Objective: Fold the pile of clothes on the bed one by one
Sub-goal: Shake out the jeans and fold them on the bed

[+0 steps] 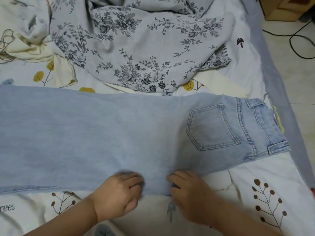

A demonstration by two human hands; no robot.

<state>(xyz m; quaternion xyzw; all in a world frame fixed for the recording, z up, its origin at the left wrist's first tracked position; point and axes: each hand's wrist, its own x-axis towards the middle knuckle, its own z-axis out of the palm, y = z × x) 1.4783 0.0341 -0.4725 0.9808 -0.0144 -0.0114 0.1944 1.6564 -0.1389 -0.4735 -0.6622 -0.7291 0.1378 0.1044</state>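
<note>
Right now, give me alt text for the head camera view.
Light blue jeans lie flat across a bed, waistband to the right, while the left hand and right hand grip their near edge. A crumpled floral sheet lies behind them.

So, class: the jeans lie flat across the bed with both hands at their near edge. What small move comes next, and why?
Probably lift the near edge and carry the leg end over toward the waistband. The jeans already lie flat, pocket up, and the left hand and right hand both sit on that edge.
</note>
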